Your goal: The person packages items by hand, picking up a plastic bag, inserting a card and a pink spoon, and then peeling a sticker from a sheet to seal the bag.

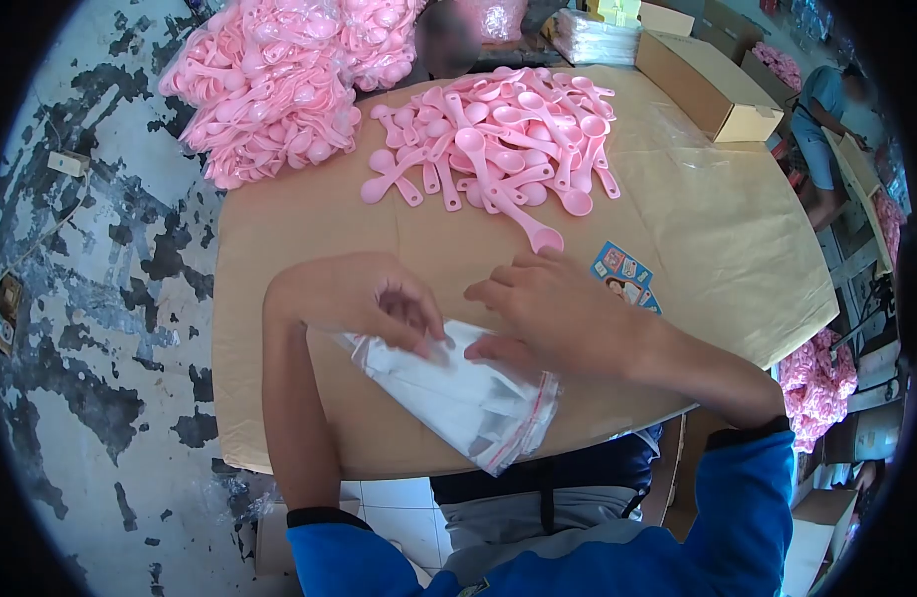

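Note:
A stack of clear plastic bags [458, 391] with a red-striped edge lies slanted near the front edge of the brown-covered table. My left hand [369, 298] is over the stack's upper left end, its fingers curled and partly blurred; whether they pinch anything is hidden. Over the upper right part of the bags is my right hand [558, 313], with fingers and thumb apart and nothing seen between them. Just beyond its fingertips lies a pink double-ended spoon [545, 239], at the front of a loose pile of pink spoons [508, 139]. Blue printed cards [623, 269] lie beside my right wrist.
Large clear bags of pink spoons [269, 90] stand at the back left. A cardboard box [707, 85] and packed plastic bags [596, 38] are at the back right. Another person [819, 119] is at the far right. One more person, blurred, is beyond the table's far edge.

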The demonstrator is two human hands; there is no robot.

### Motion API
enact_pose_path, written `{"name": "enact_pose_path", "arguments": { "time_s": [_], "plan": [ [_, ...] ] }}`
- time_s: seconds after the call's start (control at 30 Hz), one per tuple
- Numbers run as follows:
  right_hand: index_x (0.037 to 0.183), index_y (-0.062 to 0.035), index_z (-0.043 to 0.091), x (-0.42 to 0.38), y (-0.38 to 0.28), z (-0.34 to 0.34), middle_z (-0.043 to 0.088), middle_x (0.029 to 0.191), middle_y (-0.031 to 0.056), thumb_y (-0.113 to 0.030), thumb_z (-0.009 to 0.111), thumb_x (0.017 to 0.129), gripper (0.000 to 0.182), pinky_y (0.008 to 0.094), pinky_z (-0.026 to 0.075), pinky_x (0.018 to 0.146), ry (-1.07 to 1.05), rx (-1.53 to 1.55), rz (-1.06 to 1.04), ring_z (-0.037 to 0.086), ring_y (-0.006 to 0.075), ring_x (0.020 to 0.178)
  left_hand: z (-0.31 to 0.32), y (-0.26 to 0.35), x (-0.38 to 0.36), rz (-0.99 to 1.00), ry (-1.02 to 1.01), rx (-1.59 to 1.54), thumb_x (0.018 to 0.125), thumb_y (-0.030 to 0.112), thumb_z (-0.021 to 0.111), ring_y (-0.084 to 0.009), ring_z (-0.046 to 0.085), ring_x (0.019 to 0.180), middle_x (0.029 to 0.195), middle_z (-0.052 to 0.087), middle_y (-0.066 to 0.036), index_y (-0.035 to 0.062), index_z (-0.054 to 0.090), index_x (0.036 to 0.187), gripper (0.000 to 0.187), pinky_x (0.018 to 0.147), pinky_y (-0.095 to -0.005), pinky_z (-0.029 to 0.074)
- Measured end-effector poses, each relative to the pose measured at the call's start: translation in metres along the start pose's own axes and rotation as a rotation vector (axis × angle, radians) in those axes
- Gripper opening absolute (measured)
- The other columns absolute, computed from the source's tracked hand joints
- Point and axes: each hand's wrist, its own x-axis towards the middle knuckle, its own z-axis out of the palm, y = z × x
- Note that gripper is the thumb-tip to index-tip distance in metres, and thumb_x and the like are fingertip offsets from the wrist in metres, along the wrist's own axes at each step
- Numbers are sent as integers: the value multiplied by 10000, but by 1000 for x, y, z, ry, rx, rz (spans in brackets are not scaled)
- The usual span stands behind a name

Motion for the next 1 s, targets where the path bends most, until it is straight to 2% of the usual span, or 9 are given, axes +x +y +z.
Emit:
{"name": "enact_pose_path", "arguments": {
  "time_s": [0.1,0.3,0.4,0.5,0.6,0.73,0.83,0.93,1.0],
  "plan": [
    [1008,-28,653,12,-1,-9,681,814,118,-263,666,870,273,378,497,728,-356,314,223,658,273,775,6,4,2,-41,-77,-18,829,191,737,-57,617,718,826,706,-23,37,711,1047,268,638,-225,485],
    [886,-17,672,12,1,-6,681,788,139,-204,629,877,192,380,499,702,-294,423,195,659,287,712,15,18,5,-15,-215,-53,834,141,720,-86,665,778,881,724,-53,24,690,1076,271,692,-223,517],
    [886,-25,682,11,-2,-3,679,809,152,-168,601,883,164,396,497,701,-317,313,163,649,303,715,19,23,8,44,-267,-23,843,129,710,-102,680,797,896,725,-65,22,680,1090,271,707,-221,526],
    [900,-29,691,6,-1,3,674,824,167,-164,578,895,175,410,496,710,-226,256,78,643,316,723,22,21,14,57,-271,3,851,143,707,-106,679,796,906,723,-68,22,677,1096,275,704,-223,526],
    [925,-21,687,4,6,4,672,838,172,-173,576,898,190,418,499,713,-125,371,54,643,325,736,24,16,18,13,-265,-16,836,174,722,-107,664,795,917,723,-56,1,677,1079,301,700,-241,516],
    [935,-1,667,5,17,-6,667,805,151,-145,580,909,170,386,493,643,5,397,173,632,290,680,25,15,20,-50,-257,-28,851,231,715,-106,646,770,874,713,-49,-1,690,1040,300,696,-252,507],
    [929,11,650,7,21,-33,624,715,113,-126,572,932,157,334,455,567,154,446,218,573,199,587,20,22,21,-131,-188,-144,892,295,674,-107,633,790,899,695,-61,4,666,1085,349,714,-260,501],
    [933,21,636,7,26,-52,558,644,61,-117,552,959,163,289,406,523,211,556,275,483,100,555,25,9,32,243,120,-267,938,339,609,-117,629,871,1002,671,-80,-1,617,1152,402,765,-263,500],
    [945,26,629,5,29,-58,522,624,27,-118,540,971,172,271,382,511,183,597,313,436,56,569,39,16,54,400,349,-567,947,313,600,-128,623,927,1065,650,-82,-8,584,1190,403,803,-270,498]
  ]
}}
